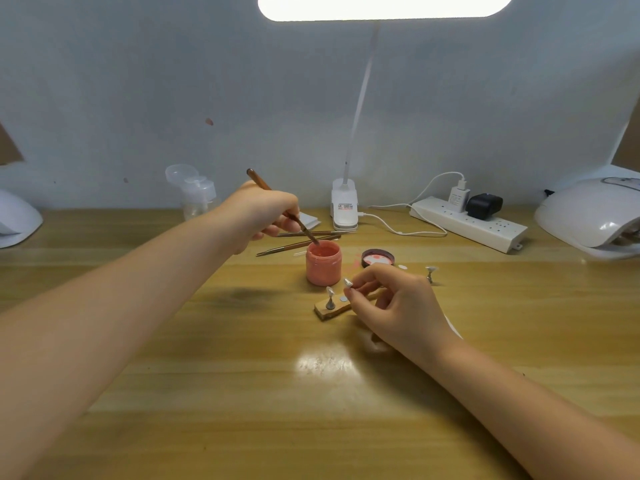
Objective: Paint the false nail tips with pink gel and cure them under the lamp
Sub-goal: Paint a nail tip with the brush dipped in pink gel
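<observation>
At the middle of the bench stands an open jar, filled nearly to its rim with pink gel. Its lid lies upturned just behind and to the right, smeared pink inside. A clear bottle with its cap flipped up stands at the back left; what it holds cannot be told.

The left hand curls its fingers round a brush, pinching the shaft low down; the bristle end dips into the jar's mouth. Two spare brushes lie on the bench behind the jar.

The right hand has its fingers bent, thumb and forefinger pinching a small stand with a nail tip on top, held just above a wooden strip. A second tip stands upright on the strip's left end. A third stand stands apart to the right.

A curing lamp sits at the far right, a power strip beside it, and a clip light at the back.
</observation>
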Available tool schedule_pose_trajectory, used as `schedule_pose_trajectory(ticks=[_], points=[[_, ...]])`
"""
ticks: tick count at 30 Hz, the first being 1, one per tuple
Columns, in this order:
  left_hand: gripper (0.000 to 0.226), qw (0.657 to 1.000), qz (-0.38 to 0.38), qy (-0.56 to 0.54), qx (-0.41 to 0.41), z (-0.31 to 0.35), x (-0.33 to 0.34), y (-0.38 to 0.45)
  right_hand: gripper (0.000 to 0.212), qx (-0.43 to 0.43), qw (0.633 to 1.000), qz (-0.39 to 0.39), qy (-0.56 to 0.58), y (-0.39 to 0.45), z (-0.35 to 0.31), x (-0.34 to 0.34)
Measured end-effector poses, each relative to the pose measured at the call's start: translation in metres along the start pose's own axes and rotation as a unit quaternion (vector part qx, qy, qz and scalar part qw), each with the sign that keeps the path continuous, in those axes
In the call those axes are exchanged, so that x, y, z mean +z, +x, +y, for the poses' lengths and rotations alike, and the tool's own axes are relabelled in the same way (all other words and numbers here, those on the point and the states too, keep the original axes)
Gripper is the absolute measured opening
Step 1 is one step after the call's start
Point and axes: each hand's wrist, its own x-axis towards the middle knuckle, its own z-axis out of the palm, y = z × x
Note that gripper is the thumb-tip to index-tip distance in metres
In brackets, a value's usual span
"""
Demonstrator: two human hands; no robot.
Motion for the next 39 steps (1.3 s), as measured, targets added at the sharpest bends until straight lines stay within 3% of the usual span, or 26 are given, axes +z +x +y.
schedule_pose_trajectory(ticks=[9, 15, 22, 28, 33, 39], points=[[0.013, 0.994, -0.007, 0.084, 0.074, 0.004, 0.022, 0.005, 0.005, -0.009, 0.995, 0.002, -0.099, -0.004, -0.006, 0.001], [0.008, 0.981, -0.035, 0.174, 0.077, 0.004, 0.031, 0.004, 0.005, -0.006, 0.993, -0.020, -0.113, -0.003, -0.005, 0.001], [0.011, 0.998, 0.020, -0.055, -0.005, -0.003, 0.009, 0.007, 0.004, 0.005, 0.997, -0.015, -0.082, -0.001, -0.003, 0.001], [0.017, 0.965, -0.028, -0.255, -0.060, -0.024, -0.001, -0.007, 0.004, 0.054, 0.999, 0.004, -0.003, 0.003, -0.002, 0.002], [0.022, 0.933, -0.024, -0.355, 0.052, -0.039, 0.009, -0.039, 0.004, 0.056, 0.998, 0.008, 0.030, 0.003, -0.004, 0.003], [0.022, 0.927, 0.060, -0.236, 0.285, -0.066, 0.029, -0.083, 0.008, 0.053, 0.995, 0.033, 0.075, 0.003, -0.002, 0.001]])
